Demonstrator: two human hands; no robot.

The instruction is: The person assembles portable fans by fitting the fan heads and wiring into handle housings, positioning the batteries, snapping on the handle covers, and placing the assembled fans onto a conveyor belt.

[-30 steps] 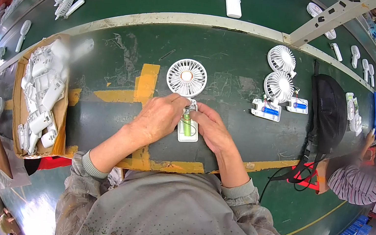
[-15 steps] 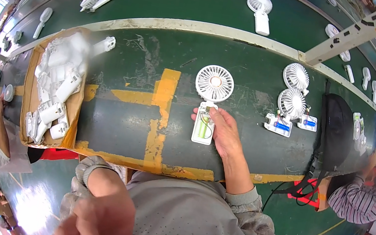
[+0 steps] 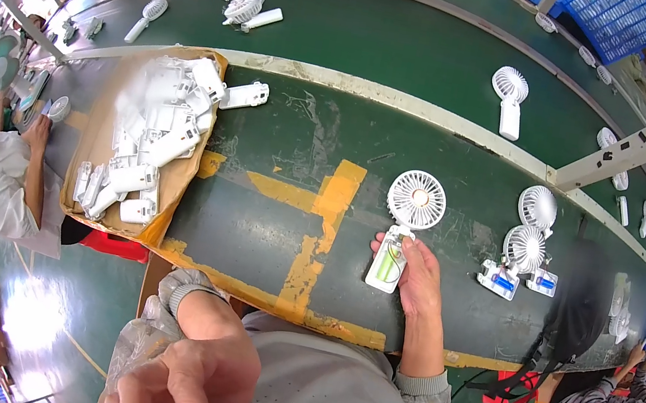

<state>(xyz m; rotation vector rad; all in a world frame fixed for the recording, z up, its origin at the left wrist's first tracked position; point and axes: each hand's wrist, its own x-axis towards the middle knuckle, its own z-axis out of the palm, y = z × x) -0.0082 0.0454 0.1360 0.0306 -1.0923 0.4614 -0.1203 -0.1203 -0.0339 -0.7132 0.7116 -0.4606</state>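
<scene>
Left hand [image 3: 195, 381] has withdrawn bodyward from fan [image 3: 408, 219], half-curled, contents unclear. Right hand [image 3: 420, 276] grips handle [image 3: 386, 265]; long axis near-far, head [image 3: 417, 199] pointing away beyond fingers.

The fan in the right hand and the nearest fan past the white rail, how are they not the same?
The held fan has its handle open, showing a green battery; the far fan shows a smooth white handle, no battery in sight. The right hand grips the held fan; no hand touches the far fan. Both are white with a round, slatted head.
</scene>
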